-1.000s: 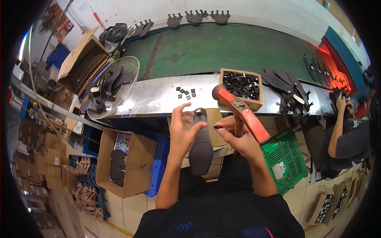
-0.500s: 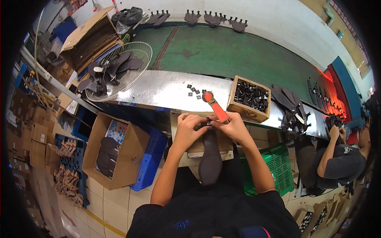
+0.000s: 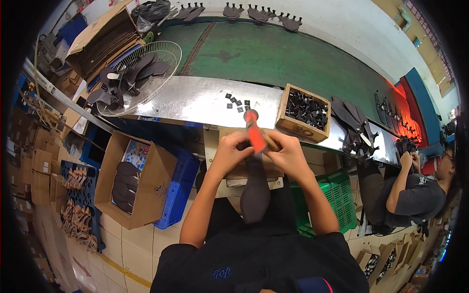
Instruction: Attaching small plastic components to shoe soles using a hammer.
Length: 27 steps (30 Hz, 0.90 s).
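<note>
A dark shoe sole [image 3: 256, 195] lies lengthwise in front of me on a worn block [image 3: 234, 181], its broad end toward my body. In my right hand [image 3: 288, 151] is a hammer [image 3: 255, 136] with a red head and wooden handle, held over the sole's far end. My left hand [image 3: 230, 155] is closed at that same end, thumb and fingers together. Whatever it pinches is hidden behind the hammer head. Just beyond, several small black square pieces [image 3: 238, 102] lie on the metal tabletop [image 3: 195, 100].
A wooden box [image 3: 282, 117] of small black parts stands right of the squares. Soles lie in a wire basket [image 3: 178, 58] at left and in a pile [image 3: 349, 117] at right. A cardboard box [image 3: 161, 188] and green crate [image 3: 342, 200] flank me. A co-worker [image 3: 415, 195] sits at right.
The hammer has swung from pointing up and left to nearly straight over the sole's far end, its handle now showing. My left hand stays at that end. The whole view has shifted slightly.
</note>
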Each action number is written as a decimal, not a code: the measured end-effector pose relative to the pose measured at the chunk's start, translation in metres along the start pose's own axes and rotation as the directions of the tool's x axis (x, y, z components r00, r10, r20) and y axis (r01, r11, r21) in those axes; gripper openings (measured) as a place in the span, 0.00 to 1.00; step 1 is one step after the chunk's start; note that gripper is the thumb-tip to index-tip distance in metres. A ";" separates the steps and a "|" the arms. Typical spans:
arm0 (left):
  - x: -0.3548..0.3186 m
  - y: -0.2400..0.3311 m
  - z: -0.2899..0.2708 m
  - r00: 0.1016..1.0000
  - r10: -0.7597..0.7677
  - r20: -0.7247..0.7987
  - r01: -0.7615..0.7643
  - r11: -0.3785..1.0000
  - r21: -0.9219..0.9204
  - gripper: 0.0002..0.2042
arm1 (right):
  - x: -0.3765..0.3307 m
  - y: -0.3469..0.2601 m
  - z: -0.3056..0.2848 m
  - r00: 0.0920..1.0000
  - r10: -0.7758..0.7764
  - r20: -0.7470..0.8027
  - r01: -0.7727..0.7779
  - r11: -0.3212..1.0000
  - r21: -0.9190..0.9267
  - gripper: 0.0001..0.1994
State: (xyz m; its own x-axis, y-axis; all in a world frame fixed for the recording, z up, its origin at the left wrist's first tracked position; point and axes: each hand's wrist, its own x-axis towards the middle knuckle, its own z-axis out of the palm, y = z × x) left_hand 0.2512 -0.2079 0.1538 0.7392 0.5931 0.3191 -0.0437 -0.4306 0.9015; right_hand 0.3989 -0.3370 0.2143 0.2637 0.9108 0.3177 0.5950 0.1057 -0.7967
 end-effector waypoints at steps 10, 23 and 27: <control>0.006 -0.005 -0.003 0.998 -0.022 0.060 0.023 1.000 -0.017 0.12 | -0.059 -0.060 -0.014 0.990 0.123 -0.063 -0.122 0.992 0.012 0.25; -0.017 -0.019 -0.003 0.991 0.130 0.011 -0.126 0.936 0.329 0.38 | -0.070 -0.058 -0.014 0.995 0.031 -0.095 -0.035 0.999 -0.041 0.24; -0.032 -0.006 -0.001 0.998 0.025 0.055 -0.048 0.880 0.473 0.59 | -0.089 -0.115 -0.036 0.917 -0.135 -0.376 0.167 0.984 0.055 0.24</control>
State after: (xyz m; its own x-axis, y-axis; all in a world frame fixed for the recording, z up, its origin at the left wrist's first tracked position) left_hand 0.2275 -0.2237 0.1381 0.7737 0.5441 0.3246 0.2441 -0.7288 0.6398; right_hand 0.3343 -0.4441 0.2964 0.4474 0.6703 0.5921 0.5883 0.2781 -0.7593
